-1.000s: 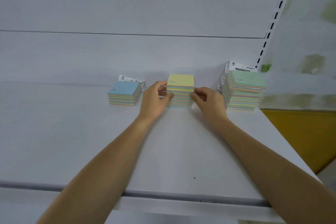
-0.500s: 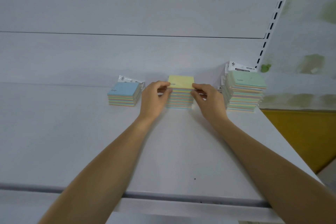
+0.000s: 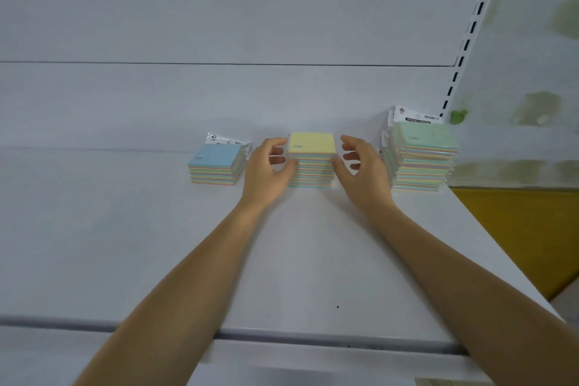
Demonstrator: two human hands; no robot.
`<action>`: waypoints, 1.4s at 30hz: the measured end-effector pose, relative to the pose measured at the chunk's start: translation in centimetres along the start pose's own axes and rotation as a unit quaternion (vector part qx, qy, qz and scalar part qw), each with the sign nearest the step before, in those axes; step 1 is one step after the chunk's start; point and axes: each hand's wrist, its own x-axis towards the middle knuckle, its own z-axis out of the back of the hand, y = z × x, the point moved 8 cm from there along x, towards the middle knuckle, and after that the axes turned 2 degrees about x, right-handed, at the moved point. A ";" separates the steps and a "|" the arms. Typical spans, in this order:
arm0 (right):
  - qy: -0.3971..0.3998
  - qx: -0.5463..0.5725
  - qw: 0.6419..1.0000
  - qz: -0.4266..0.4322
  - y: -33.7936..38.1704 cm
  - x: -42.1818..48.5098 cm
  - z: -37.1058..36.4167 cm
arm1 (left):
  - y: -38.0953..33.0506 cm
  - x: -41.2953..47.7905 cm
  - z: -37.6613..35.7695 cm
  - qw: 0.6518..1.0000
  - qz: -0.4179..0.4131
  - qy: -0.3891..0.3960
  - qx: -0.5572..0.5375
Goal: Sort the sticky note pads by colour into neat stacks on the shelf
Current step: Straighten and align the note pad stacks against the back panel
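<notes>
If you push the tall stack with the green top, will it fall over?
Probably. The green-topped stack is the tallest on the shelf, and its pads already sit unevenly, so a shove near the top would likely slide them apart. Pushed low and slowly, it might just scoot.

"STICKY NOTES" label on the shelf's right-hand stack

The words show on a white packaging flap point(image 3: 415, 116) behind the green-topped stack point(image 3: 423, 157); small print on the other pads is too fine to read.

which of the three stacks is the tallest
The green-topped stack at the right; it rises above the yellow-topped stack and the blue-topped stack.
</notes>
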 end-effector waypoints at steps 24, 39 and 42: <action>0.100 -0.078 0.991 -0.037 -1.5 -0.7 -2.1 | 2.2 -0.4 -1.6 0.988 0.093 0.106 0.061; -0.117 -0.043 0.992 0.033 0.0 1.5 14.6 | -12.4 -2.0 -7.7 0.981 -0.164 0.063 0.082; -0.149 0.008 0.984 -0.093 -4.6 0.1 15.7 | -10.8 -2.8 -13.0 0.984 -0.028 0.135 0.116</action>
